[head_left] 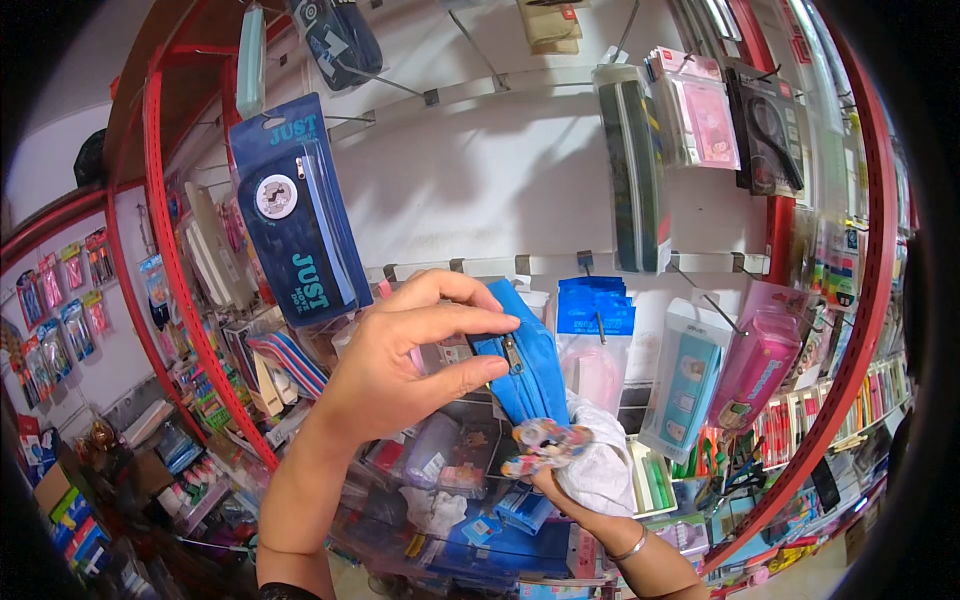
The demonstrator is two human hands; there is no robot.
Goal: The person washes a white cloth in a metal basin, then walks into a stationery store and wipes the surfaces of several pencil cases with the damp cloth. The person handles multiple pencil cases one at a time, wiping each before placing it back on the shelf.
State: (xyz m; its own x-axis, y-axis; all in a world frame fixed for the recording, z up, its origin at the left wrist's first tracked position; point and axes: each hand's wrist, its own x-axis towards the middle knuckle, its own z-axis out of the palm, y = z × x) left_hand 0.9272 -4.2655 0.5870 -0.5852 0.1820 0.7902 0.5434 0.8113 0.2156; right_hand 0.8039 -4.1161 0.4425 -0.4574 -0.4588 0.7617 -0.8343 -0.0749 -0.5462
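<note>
A blue fabric zip pencil case (525, 360) is held up in front of me, its metal zipper pull facing my left hand (409, 349). The thumb and fingertips of that hand touch the case's upper end, on either side of the zipper pull. Below the case, my right hand (541, 478) is mostly hidden behind a white cloth (598, 461) and a multicoloured patterned trinket (547, 446). The cloth bunches around that hand. A metal bangle (628, 546) circles the right wrist. How the right fingers meet the case is hidden.
Metal hooks jut from the white wall rail (480, 266). Hanging around are a dark-blue packaged pencil case (296, 225), a dark green one (637, 172), light-blue (686, 379) and pink (761, 356) cases. Red uprights (191, 300) frame the rack. Below lies a shelf of packaged goods (450, 457).
</note>
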